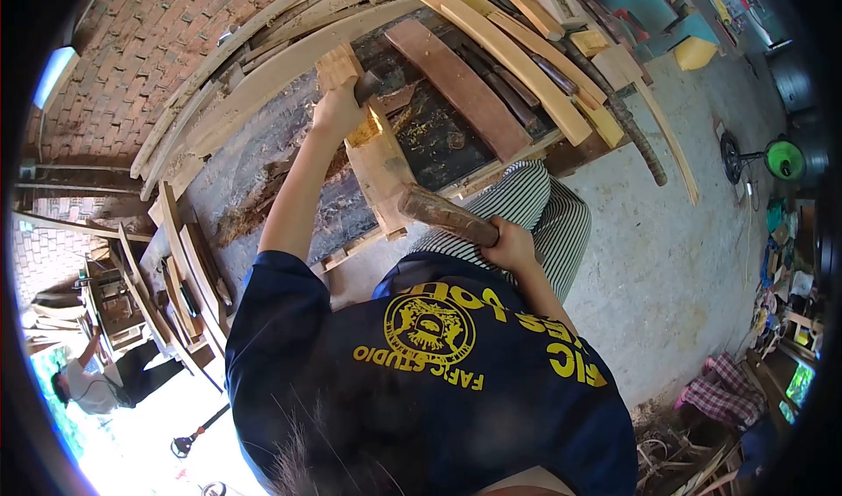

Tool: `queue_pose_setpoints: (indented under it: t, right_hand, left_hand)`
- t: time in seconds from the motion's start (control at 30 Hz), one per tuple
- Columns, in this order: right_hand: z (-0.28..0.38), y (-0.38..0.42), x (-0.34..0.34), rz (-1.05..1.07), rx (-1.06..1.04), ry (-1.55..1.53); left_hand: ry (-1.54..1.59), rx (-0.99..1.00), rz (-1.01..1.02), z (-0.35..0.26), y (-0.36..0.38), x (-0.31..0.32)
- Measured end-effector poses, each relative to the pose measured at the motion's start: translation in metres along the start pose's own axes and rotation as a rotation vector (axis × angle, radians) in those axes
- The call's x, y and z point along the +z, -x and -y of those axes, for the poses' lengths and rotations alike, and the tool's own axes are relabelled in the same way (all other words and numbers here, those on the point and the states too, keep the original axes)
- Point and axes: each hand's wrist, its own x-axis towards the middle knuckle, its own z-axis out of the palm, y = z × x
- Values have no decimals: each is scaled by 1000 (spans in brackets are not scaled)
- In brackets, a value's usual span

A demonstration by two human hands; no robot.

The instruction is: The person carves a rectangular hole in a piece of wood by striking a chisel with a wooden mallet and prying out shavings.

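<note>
My left hand (338,110) is closed around a dark-handled chisel (367,85), held against the top of a pale wooden block (379,164). The block leans on a dark, shaving-strewn workbench (438,141). My right hand (509,243) grips the handle of a worn wooden mallet (443,214), whose head lies close to the lower side of the block. My striped trouser leg (544,211) is raised beside the bench. A navy shirt with yellow print fills the foreground.
Curved wooden slats (517,53) and planks (456,84) lie across the bench, and more lean on the brick wall (132,49). Another person (96,382) works at lower left. The concrete floor (684,250) carries a green-disc tool (783,158) and clutter at right.
</note>
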Motion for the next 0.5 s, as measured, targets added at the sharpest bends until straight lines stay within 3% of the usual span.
queue_pose_setpoints:
  t: [0.5]
  right_hand:
    - [0,2,-1,-24,-7,-4]
  left_hand:
    - [-103,0,13,-10,-1,-1]
